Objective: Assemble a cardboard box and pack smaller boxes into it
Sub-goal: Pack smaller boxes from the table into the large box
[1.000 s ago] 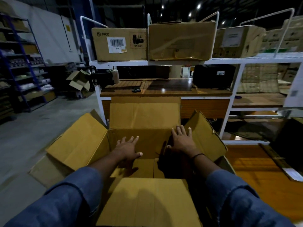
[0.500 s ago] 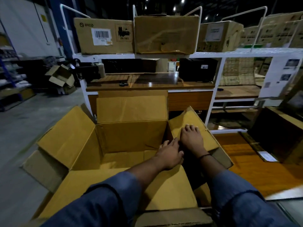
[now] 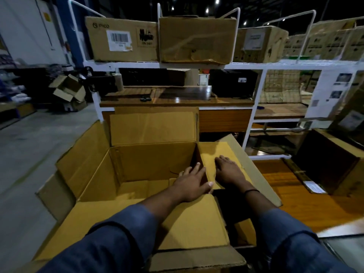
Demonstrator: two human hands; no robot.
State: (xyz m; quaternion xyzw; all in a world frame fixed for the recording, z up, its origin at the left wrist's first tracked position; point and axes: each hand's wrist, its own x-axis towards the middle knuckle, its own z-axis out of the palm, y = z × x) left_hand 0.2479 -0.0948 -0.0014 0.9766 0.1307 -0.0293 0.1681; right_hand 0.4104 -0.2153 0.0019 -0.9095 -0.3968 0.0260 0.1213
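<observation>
— In front of the white rack (image 3: 285, 66), what do you see?
— A big cardboard box (image 3: 153, 160), standing open. Its left flap (image 3: 84, 154) hangs out to the side. The bottom flaps look folded down flat. Nothing is inside.
— And the hands?
— The left hand (image 3: 192, 182) lies at the box's right wall, fingers straight, thumb out. The right hand (image 3: 229, 171) is pressed flat on the right flap (image 3: 216, 148), fingers close together, holding nothing.
— So is the job nearly done?
— No. I think the box is only just made. No small boxes are packed yet, and the top is not closed.
</observation>
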